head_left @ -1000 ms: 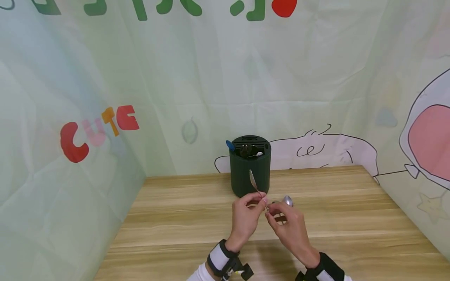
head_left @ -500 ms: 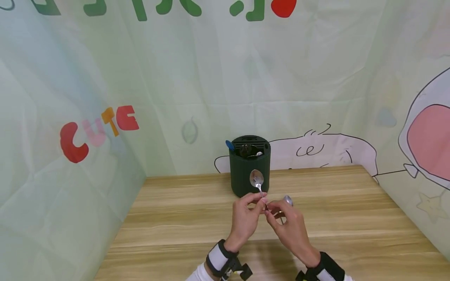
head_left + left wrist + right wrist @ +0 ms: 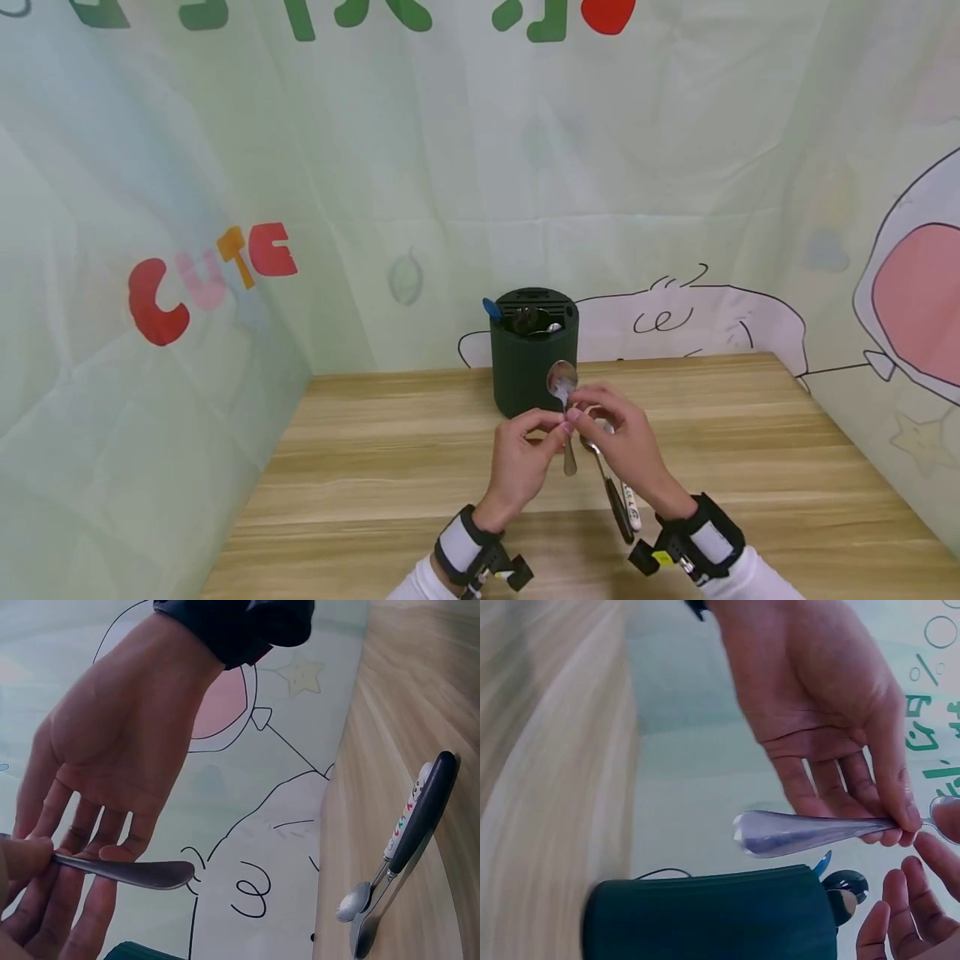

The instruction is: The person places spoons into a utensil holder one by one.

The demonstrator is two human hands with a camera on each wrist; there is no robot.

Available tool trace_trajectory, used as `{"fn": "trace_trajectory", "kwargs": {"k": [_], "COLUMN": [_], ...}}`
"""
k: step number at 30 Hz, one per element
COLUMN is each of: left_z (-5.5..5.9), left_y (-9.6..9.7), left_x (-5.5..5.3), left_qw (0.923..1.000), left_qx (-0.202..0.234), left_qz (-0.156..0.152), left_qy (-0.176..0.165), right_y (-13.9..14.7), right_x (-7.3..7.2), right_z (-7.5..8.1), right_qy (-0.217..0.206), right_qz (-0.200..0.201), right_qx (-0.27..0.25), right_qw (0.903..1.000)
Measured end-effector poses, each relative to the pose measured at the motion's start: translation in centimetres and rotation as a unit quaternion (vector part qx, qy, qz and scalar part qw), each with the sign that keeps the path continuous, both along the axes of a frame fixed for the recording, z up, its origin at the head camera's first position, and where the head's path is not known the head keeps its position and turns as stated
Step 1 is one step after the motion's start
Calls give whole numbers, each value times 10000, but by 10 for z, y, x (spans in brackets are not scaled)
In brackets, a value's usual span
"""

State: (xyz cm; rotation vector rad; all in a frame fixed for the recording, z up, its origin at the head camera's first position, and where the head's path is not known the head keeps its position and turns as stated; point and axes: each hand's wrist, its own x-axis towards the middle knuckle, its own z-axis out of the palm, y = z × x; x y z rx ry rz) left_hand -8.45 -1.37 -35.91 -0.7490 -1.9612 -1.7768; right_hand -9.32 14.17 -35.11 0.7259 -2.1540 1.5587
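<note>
A metal spoon is held bowl-up in front of the dark green utensil holder. My left hand pinches its handle between thumb and fingers; the right wrist view shows the wide handle end sticking out from that hand. My right hand pinches the spoon at the neck, just below the bowl, its fingertips close against the left ones. On the table under my right hand lie a black-handled spoon and a spoon with a white patterned handle, side by side.
The holder stands at the table's back edge with a blue-tipped utensil and several dark and metal pieces in it. A printed cloth hangs behind and beside the wooden table.
The spoon has turned from edge-on to showing its bowl. My right hand has moved up from the handle end to the neck, uncovering the two spoons on the table. The left hand keeps its place.
</note>
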Motion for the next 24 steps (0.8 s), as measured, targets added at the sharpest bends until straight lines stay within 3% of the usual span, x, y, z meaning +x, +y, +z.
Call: {"fn": "trace_trajectory", "kwargs": {"k": [4,9,16,21,24], "left_z": [3,12,2,17,35], "left_y": [0,-1,-1,-2,-4], "left_x": [-2,-6,-37,-40,-32], "left_qw": [9999,9996,9989,9973,9955], "left_qx": [-51,-267,-412,-629,-811], "left_qz": [-79,-31,-59,-167,-220], "left_qy": [71,129,198,334,427], "right_y": [-2,-2,0,1,2], "right_x": [5,4,0,-3,-5], "right_z": [17,25,39,50,55], "right_qy": [-198,-376,-247,-100,-16], "right_qz": [18,4,-30,52,134], "right_qx": [-57,-226,-322,-341,-329], "right_qw": [9998,9990,9992,9994,9994]}}
